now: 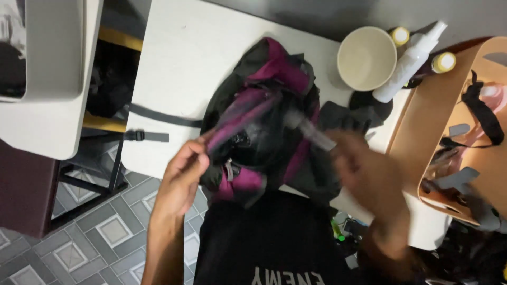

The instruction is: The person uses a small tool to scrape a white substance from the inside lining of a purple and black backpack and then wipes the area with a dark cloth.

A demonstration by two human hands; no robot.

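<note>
Purple backpack (264, 121) lies between both hands (182, 177).

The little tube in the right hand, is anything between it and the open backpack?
Nothing visible is in the way. The right hand holds the little tube right over the backpack, and the left hand holds the bag's flap up beside it. The picture is blurred there.

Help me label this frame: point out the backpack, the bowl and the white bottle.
backpack (274, 68): head view, purple top panel.
bowl (366, 57): head view, inside bottom.
white bottle (406, 66): head view, middle of its body.
</note>
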